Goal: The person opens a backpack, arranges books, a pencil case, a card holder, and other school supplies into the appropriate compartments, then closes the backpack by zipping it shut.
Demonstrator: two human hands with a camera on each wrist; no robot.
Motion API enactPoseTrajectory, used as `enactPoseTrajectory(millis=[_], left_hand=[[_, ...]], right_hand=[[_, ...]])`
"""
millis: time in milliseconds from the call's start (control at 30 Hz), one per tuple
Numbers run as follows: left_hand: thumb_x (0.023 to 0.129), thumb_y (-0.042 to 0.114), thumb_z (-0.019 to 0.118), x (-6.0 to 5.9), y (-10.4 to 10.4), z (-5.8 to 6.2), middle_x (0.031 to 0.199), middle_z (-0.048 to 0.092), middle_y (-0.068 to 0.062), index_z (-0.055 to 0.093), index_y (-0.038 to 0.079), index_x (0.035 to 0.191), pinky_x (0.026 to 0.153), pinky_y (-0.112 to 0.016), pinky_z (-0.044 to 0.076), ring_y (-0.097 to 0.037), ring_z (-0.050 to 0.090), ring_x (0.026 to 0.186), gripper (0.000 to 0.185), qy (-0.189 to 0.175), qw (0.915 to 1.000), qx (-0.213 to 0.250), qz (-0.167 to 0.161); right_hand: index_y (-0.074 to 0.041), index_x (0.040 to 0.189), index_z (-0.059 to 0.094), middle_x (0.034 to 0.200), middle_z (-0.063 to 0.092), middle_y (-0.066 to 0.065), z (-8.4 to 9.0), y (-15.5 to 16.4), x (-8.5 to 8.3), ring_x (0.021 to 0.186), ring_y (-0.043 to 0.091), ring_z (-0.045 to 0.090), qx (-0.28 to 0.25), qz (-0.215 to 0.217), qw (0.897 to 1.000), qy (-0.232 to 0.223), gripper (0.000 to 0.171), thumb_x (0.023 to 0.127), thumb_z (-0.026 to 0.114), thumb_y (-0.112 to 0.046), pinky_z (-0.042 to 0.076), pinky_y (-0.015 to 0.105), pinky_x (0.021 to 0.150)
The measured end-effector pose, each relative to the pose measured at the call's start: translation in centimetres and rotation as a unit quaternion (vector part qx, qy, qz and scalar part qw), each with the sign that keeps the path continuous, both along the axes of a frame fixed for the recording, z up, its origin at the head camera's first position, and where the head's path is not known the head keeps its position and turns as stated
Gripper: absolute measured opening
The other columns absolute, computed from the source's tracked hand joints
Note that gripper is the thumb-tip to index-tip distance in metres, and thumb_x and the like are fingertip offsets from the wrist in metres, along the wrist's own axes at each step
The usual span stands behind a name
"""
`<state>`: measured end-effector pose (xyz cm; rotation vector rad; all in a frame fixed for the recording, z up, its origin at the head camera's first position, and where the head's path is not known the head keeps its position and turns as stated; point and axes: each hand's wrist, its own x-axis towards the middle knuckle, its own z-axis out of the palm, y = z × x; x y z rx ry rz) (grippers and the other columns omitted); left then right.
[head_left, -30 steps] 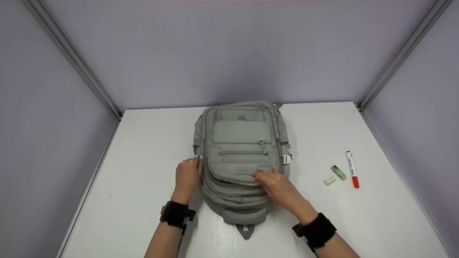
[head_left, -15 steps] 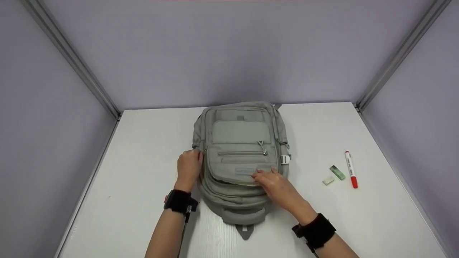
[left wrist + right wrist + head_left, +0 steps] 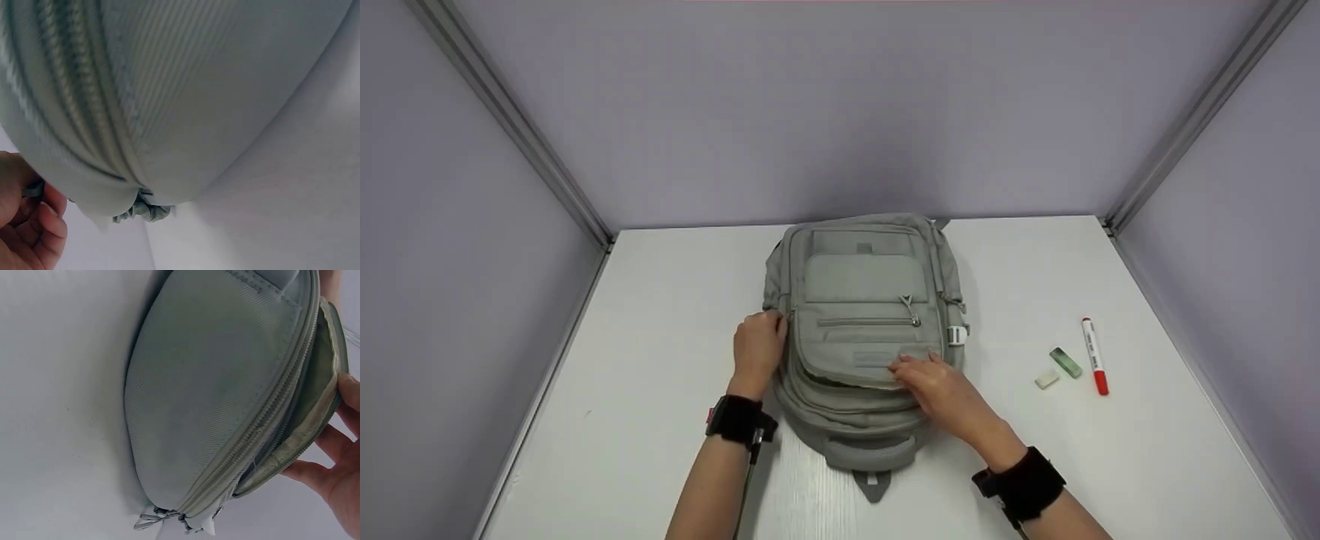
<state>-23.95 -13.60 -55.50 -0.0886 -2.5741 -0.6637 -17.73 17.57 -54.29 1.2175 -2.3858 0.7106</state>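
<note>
A grey-green backpack (image 3: pixel 862 285) lies flat on the white table (image 3: pixel 675 300), its carry handle toward me. My left hand (image 3: pixel 757 343) is at the pack's left side. In the left wrist view its curled fingers (image 3: pixel 25 225) pinch a small grey zipper tab (image 3: pixel 34 189) against the backpack (image 3: pixel 197 84). My right hand (image 3: pixel 937 386) holds the near edge of the front pocket flap (image 3: pixel 847 375). In the right wrist view its fingers (image 3: pixel 332 478) lift that flap, and the pocket's pale lining (image 3: pixel 306 422) shows through the gap.
To the right of the pack lie a red-capped marker (image 3: pixel 1095 354), a green eraser (image 3: pixel 1067 361) and a white eraser (image 3: pixel 1047 379). Lilac walls with metal corner posts enclose the table on three sides.
My left hand has slid a little farther from me along the backpack's left side, covering the white buckle there. The right hand has stayed on the pocket flap.
</note>
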Motion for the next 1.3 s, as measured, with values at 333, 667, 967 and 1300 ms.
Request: enactPoseTrajectory(millis=[333, 667, 967, 1300], left_hand=[[0.092, 0.007, 0.069, 2.3, 0.8, 1.9, 0.093, 0.067, -0.016, 0.074, -0.003, 0.098, 0.076, -0.043, 0.054, -0.032, 0.066, 0.087, 0.013, -0.007, 0.9991, 0.018, -0.037], [0.103, 0.035, 0.050, 4.8, 2.0, 4.5, 0.131, 0.060, -0.009, 0.067, 0.008, 0.125, 0.103, -0.041, 0.042, -0.024, 0.054, 0.124, 0.039, -0.083, 0.9528, 0.082, -0.280], [0.100, 0.037, 0.055, 5.1, 1.6, 4.9, 0.136, 0.056, 0.000, 0.060, 0.016, 0.136, 0.094, -0.035, 0.048, -0.012, 0.056, 0.118, 0.042, -0.104, 0.9226, 0.103, -0.357], [0.098, 0.023, 0.062, 3.2, 2.2, 5.6, 0.076, 0.067, -0.002, 0.070, 0.006, 0.107, 0.056, -0.032, 0.049, -0.012, 0.060, 0.060, 0.021, 0.055, 0.9694, 0.037, -0.237]], right_hand=[[-0.004, 0.105, 0.070, 0.111, 0.071, 0.008, 2.5, 0.6, 0.0, 0.105, 0.026, 0.067, 0.002, -0.010, 1.000, -0.015, 0.017, 0.089, 0.067, 0.002, 0.049, 0.059, 0.087], [-0.006, 0.109, 0.070, 0.104, 0.072, 0.004, 6.5, 1.6, -0.7, 0.093, 0.020, 0.069, -0.016, -0.010, 0.999, -0.045, 0.018, 0.092, 0.066, -0.002, 0.049, 0.055, 0.089], [-0.005, 0.110, 0.069, 0.105, 0.071, 0.006, 8.9, 2.0, -2.3, 0.096, 0.022, 0.069, -0.029, 0.004, 0.998, -0.050, 0.019, 0.093, 0.064, 0.000, 0.056, 0.035, 0.077], [-0.005, 0.108, 0.071, 0.102, 0.072, 0.006, 11.0, 0.8, -5.6, 0.093, 0.021, 0.069, -0.024, -0.025, 0.998, -0.048, 0.015, 0.097, 0.062, -0.008, 0.055, 0.038, 0.078]])
